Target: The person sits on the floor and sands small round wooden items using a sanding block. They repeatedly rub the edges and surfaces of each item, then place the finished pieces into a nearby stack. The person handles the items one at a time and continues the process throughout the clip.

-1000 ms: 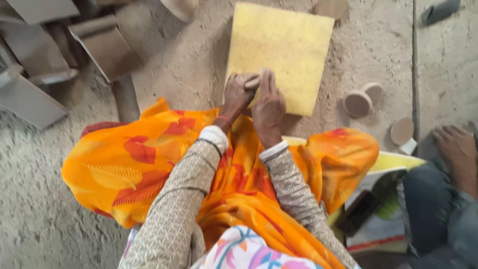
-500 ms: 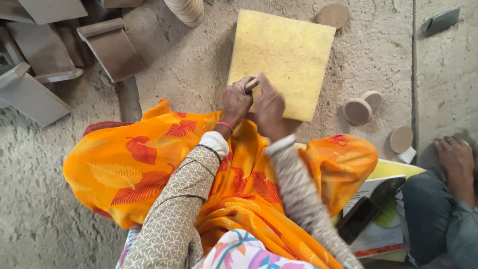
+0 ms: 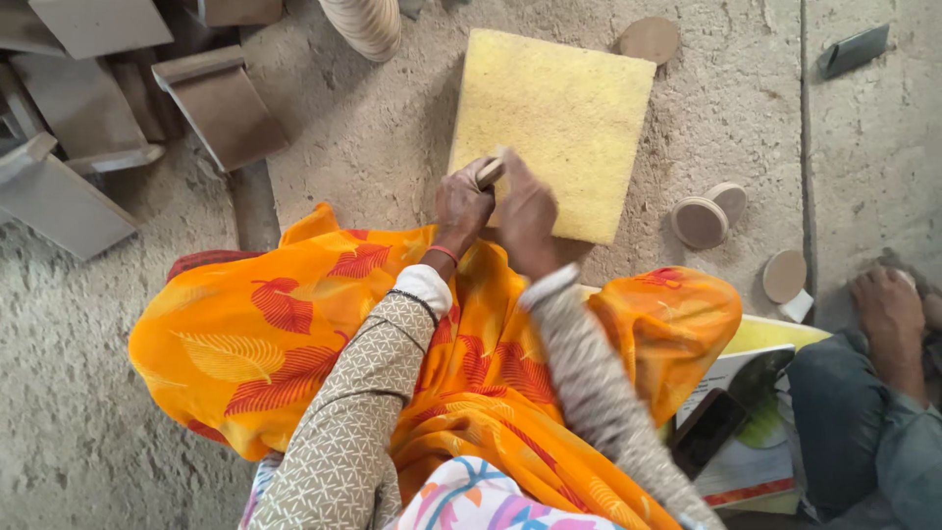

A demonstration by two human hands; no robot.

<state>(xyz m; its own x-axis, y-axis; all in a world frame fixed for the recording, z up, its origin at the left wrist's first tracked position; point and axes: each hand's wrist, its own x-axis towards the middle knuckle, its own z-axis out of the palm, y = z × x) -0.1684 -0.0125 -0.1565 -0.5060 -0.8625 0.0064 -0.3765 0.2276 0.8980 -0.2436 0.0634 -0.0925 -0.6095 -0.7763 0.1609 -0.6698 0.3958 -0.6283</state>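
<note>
Head view, looking straight down: the person sits on a dusty floor [image 3: 392, 147] with bright orange leaf-print fabric [image 3: 294, 334] spread over the lap. Both hands meet at the near edge of a square yellow pad [image 3: 559, 108] lying flat on the floor. The left hand [image 3: 461, 208] is clenched around a small pale wooden piece [image 3: 490, 173], and the right hand [image 3: 527, 218] is closed over the same piece from the other side, so the piece sits between them, pressed at the pad's near-left corner. Only a bit of the piece shows, so I can't tell its full shape.

To the right of the pad, two round wooden discs [image 3: 708, 214] lie overlapping on the floor, another disc [image 3: 784, 276] sits nearer, and one more [image 3: 649, 39] lies off the pad's far-right corner. Grey angled blocks [image 3: 221, 103] are piled toward the far-left corner of the floor. At the right edge, another person's hand [image 3: 888, 304] rests on the floor, well apart from the pad.
</note>
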